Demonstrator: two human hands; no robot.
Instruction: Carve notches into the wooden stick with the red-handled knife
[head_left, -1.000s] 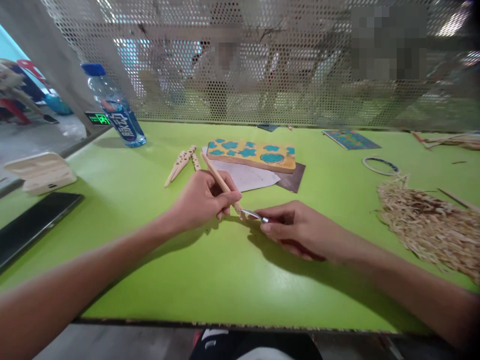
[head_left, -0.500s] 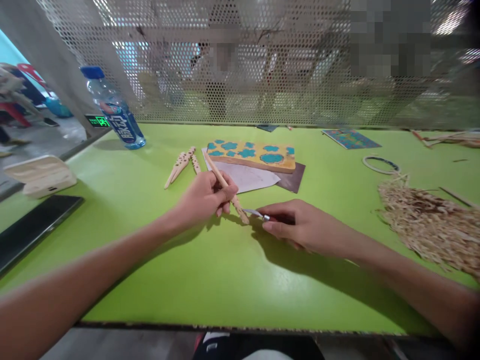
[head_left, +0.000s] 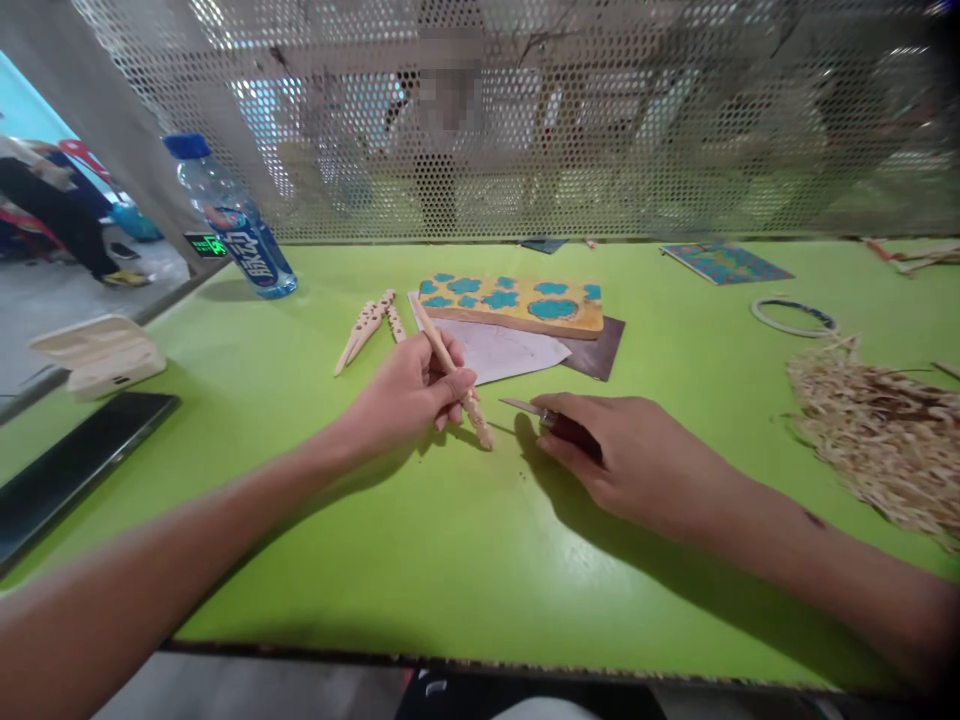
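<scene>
Head view: left hand, fingers clamped on wooden stick; right hand, fingers pinching craft knife.

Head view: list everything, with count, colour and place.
Table: 1, bright green, centre.
Water bottle: 1, clear, back left.
Painted board: 1, yellow and teal, back centre.
Paper sheet: 1, white, under board.
Backing sheet: 1, dark brown, under board.
Notched sticks: 2, pale wood, left of paper.
Shredded fibre: 1 heap, straw-coloured, right.
Hoop: 1, pale, back right.
Patterned card: 1, blue, back right.
Box: 1, cream, left.
Tablet: 1, black, left edge.
Left hand: holds wooden stick.
Right hand: holds craft knife.
</scene>
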